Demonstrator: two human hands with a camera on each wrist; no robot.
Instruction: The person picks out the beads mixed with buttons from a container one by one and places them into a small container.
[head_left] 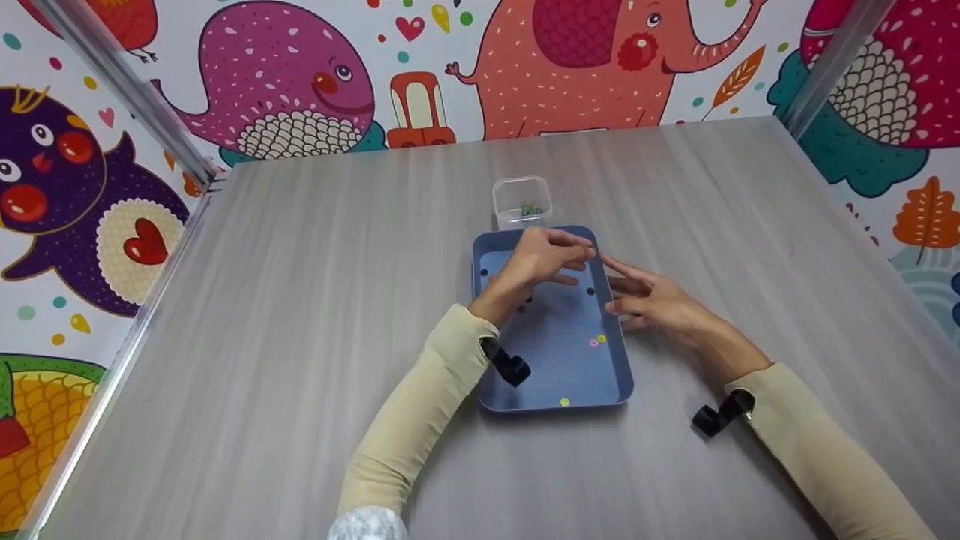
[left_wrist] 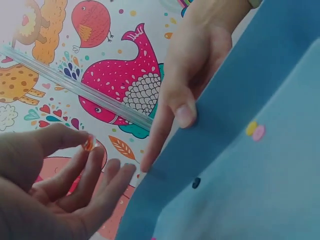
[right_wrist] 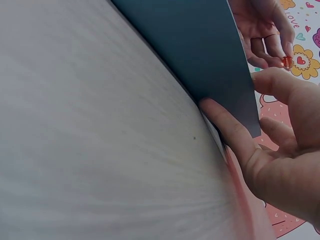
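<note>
Thumb and fingertip of my left hand [head_left: 547, 259] pinch a small translucent orange bead [left_wrist: 89, 143], held above the far part of the blue tray [head_left: 555, 375]. My right hand [head_left: 664, 307] rests against the tray's right wall from outside, fingers fairly straight, with the thumb at the rim. Inside the tray lie several small pieces: a yellow ring [head_left: 601, 339] next to a pink ring [head_left: 593, 343], a yellow-green piece [head_left: 565, 402] by the near wall, and dark pieces such as a black one [left_wrist: 196, 183] near the right wall. The left forearm hides part of the tray.
Just behind the tray stands a clear plastic container [head_left: 522, 196] with small green pieces [head_left: 531, 210] in it. Both are on a grey wood-grain table [head_left: 315, 300]. Panels printed with cartoon animals [head_left: 292, 82] border the table at the back and sides.
</note>
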